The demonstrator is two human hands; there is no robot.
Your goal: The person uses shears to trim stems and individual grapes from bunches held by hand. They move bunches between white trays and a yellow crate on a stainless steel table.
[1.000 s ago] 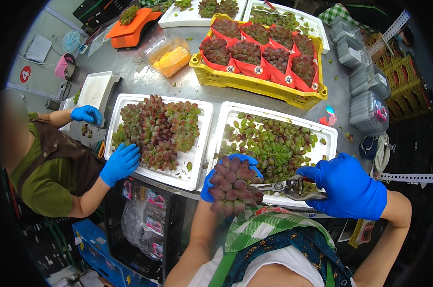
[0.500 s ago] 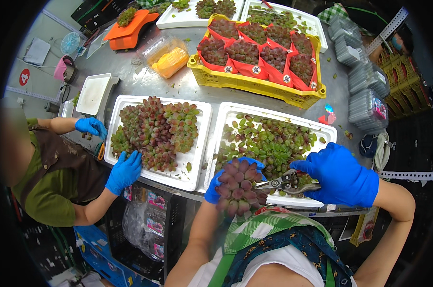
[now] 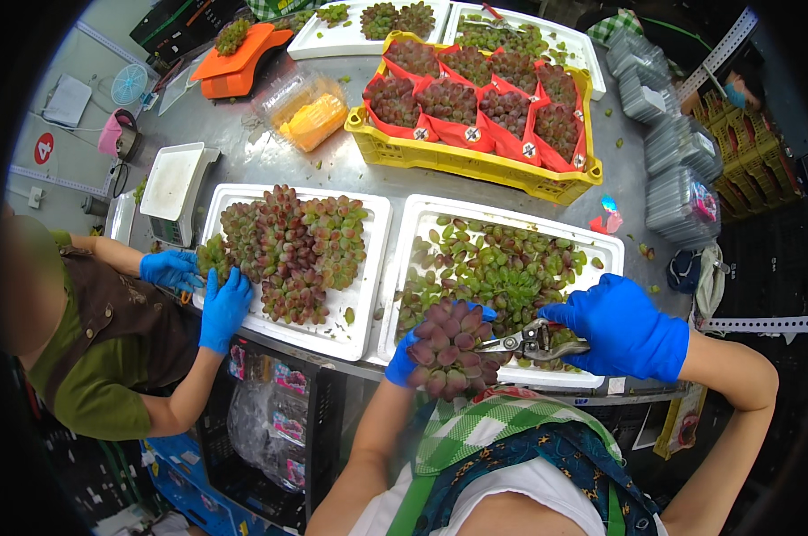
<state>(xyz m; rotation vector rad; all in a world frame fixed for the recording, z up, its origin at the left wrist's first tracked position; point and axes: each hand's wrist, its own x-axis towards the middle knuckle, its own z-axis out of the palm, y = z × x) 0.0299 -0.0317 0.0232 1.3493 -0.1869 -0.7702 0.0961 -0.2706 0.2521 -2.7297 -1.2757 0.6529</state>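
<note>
At the lower centre of the frame, the person's blue-gloved left hand [image 3: 402, 359] grips a bunch of dark reddish grapes [image 3: 451, 348] from behind, most of its fingers hidden by the fruit. Right of centre, the right hand [image 3: 632, 330], also in a blue glove, is closed around the handles of metal shears [image 3: 538, 343], whose tips meet the bunch's right edge; whether they touch a grape or a stem cannot be told. Just above the bunch, a white tray [image 3: 426, 213] holds loose green and reddish grapes. To its left, another white tray [image 3: 359, 288] carries bunches, with a co-worker's two gloved hands [image 3: 225, 308] at its left edge. A yellow crate [image 3: 457, 168] of red-wrapped bunches stands at upper centre
</note>
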